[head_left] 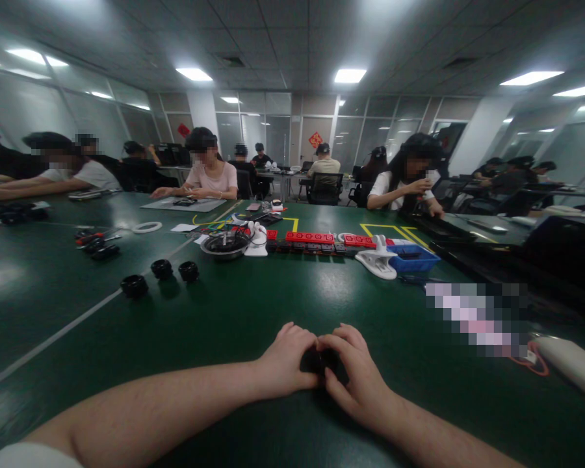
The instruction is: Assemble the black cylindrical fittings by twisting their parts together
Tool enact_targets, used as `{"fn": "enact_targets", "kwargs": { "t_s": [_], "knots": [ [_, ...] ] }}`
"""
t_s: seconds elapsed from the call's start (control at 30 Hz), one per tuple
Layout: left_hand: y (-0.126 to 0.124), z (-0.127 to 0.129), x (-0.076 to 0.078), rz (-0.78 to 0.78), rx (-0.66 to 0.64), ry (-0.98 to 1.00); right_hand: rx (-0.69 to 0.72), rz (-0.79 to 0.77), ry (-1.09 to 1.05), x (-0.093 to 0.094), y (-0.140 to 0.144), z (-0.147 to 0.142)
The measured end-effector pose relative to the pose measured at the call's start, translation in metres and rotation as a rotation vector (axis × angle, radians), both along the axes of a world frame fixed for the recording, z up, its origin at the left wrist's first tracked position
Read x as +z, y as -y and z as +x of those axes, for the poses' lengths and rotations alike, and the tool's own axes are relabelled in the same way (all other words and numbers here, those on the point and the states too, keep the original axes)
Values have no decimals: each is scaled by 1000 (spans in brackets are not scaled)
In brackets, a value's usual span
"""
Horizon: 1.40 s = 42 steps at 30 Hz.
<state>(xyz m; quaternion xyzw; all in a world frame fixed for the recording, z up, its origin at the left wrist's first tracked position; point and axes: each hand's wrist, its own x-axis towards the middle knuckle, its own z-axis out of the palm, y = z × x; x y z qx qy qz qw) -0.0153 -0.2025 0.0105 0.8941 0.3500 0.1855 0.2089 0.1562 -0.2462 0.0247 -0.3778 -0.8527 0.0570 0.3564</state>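
Observation:
Just above the green table (224,338), my left hand (286,361) and my right hand (358,376) meet around a small black object (314,360). Fingers of both hands curl about it, and most of its shape is hidden, so its kind cannot be made out. Away to the left stand three short, round black parts with ridged sides: one nearer (134,286), a second (162,269) behind it, and a third (188,271) to the right. Neither hand touches these.
Across the table's middle lie a metal bowl (224,246), red sockets (310,237), a white clip stand (379,261) and a blue tray (414,258). Black-handled tools (97,245) lie left; a white pouch (572,364) lies right. Several people sit working around.

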Motion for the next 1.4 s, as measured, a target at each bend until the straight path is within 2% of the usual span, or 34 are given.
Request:
{"fn": "enact_targets", "kwargs": {
  "t_s": [0.57,0.67,0.8,0.93,1.17,1.4],
  "knots": [
    [1,0,3,-20,-2,-25,162,-23,72,5,7,2],
    [1,0,3,-14,-5,-19,115,32,25,6,7,3],
    [1,0,3,3,-1,-2,-83,92,-52,0,4,4],
    [2,-1,4,-2,3,0,-221,56,-44,-7,-2,3],
    [3,0,8,-21,2,-4,-242,-25,-21,-7,-4,2],
    [2,0,5,-6,7,-11,-117,-18,-67,-6,-5,0]
  ]
}}
